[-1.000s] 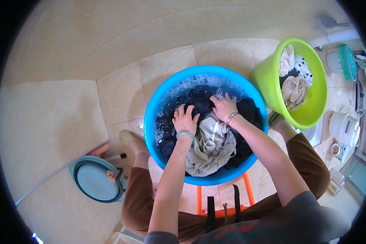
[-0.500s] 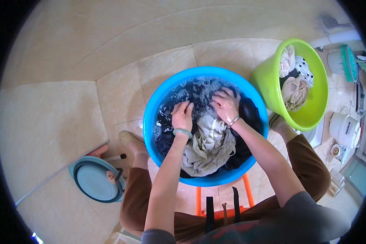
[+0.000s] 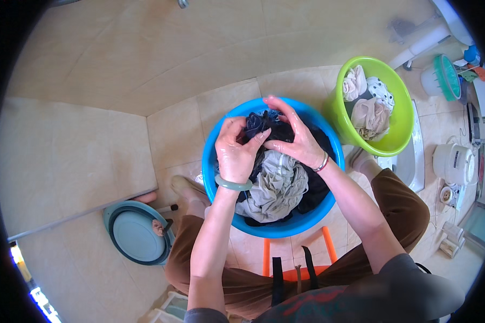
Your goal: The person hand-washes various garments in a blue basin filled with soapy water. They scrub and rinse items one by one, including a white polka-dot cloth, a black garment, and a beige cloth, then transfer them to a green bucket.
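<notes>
In front of me, a round blue basin [image 3: 273, 231] holds wet laundry in dark water. My left hand [image 3: 236, 152], with a pale green bangle at its wrist, is closed on a bunched navy garment [image 3: 257, 124] above the basin's far part. Beside it, my right hand [image 3: 303, 144] has thumb and fingers spread apart, its wet fingertips close to the navy cloth; whether they touch it I cannot tell. A crumpled light grey garment [image 3: 277, 188] lies nearer to me on top of other dark clothes [image 3: 320, 185].
A lime green bucket [image 3: 404, 116] with pale and polka-dotted clothes stands right of the basin. On the left is a grey-blue folding basin [image 3: 137, 237]. An orange stool [image 3: 328, 245] shows between my knees. Farther right are a white lidded bucket [image 3: 452, 168] and a teal-rimmed pail [image 3: 439, 81].
Both hands have risen from the wet laundry and come closer together. The left one has taken hold of the navy garment and lifted part of it. The view has shifted slightly.
</notes>
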Motion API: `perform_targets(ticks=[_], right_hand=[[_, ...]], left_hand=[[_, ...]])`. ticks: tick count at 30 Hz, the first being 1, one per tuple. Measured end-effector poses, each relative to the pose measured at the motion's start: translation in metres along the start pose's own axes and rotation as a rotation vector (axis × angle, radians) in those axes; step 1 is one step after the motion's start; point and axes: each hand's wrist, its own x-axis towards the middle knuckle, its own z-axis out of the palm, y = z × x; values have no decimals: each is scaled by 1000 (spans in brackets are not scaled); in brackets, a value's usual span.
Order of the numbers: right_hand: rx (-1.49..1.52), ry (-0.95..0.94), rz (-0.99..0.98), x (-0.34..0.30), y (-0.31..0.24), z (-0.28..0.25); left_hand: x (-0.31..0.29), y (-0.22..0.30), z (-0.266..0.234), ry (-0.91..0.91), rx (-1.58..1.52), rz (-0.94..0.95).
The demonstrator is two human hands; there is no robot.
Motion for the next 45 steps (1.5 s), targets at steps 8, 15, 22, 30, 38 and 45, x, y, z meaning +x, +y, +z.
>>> perform_targets(ticks=[8,15,22,30,38,45], right_hand=[[-400,51,70,-14,97,8],[-656,160,194,-16,121,-4],[-927,-149,263,-35,170,-6],[-1012,-296,462,-44,255,-6],[-1331,-437,350,-41,279,0],[-701,-29,436,-27,219,-13]], left_hand=[[9,59,-17,-81,-423,-58],[-9,-99,-7,51,17,-231],[-38,-164,53,-256,559,-170],[-40,-210,89,-738,774,-372],[-26,-260,102,-998,871,-438],[-54,-217,98,-365,500,-370]])
